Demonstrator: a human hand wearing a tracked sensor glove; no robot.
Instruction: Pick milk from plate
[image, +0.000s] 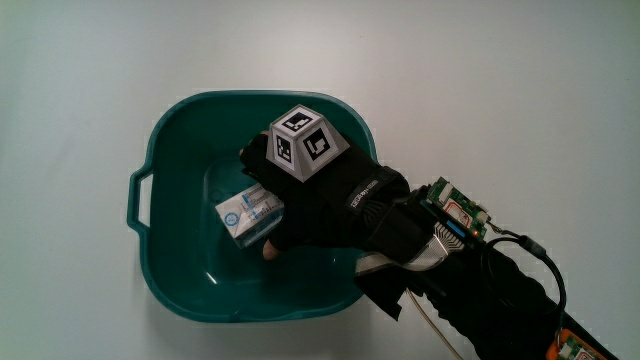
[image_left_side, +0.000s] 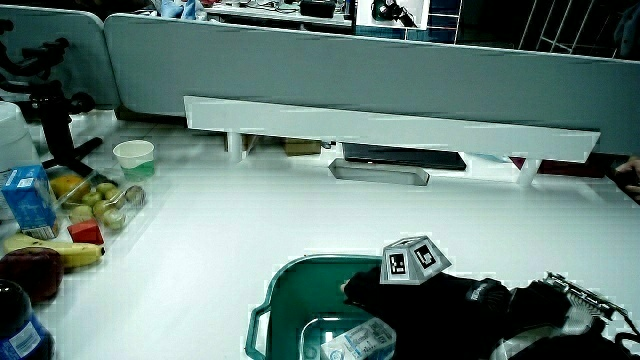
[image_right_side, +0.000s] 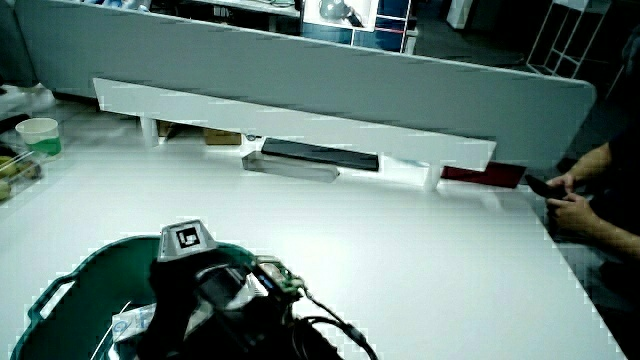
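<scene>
- In the main view, a deep teal plastic tub with a handle on its rim (image: 150, 190) sits on the plain white table (image: 80, 60). Inside it lies a small white and blue milk carton (image: 248, 212). The hand in the black glove (image: 315, 195) reaches down into the tub, right over the carton. Its fingers are curled around the carton and touch it, and one bare fingertip (image: 270, 251) peeks out just under the carton. The little patterned cube (image: 305, 143) sits on the back of the hand.
- In a side view, the tub (image_left_side: 275, 310) is at the table's edge close to the person. The carton (image_left_side: 358, 343) is low inside it, under the hand (image_left_side: 440, 305). Well apart from the tub, a pile of fruit (image_left_side: 60, 235), a blue box (image_left_side: 28, 198) and a small pale cup (image_left_side: 134, 158) stand on the table.
- In a side view, the hand (image_right_side: 195, 285) and its cube (image_right_side: 186, 240) are over the tub (image_right_side: 60, 300). A bit of the carton (image_right_side: 130, 322) shows beside the hand.
</scene>
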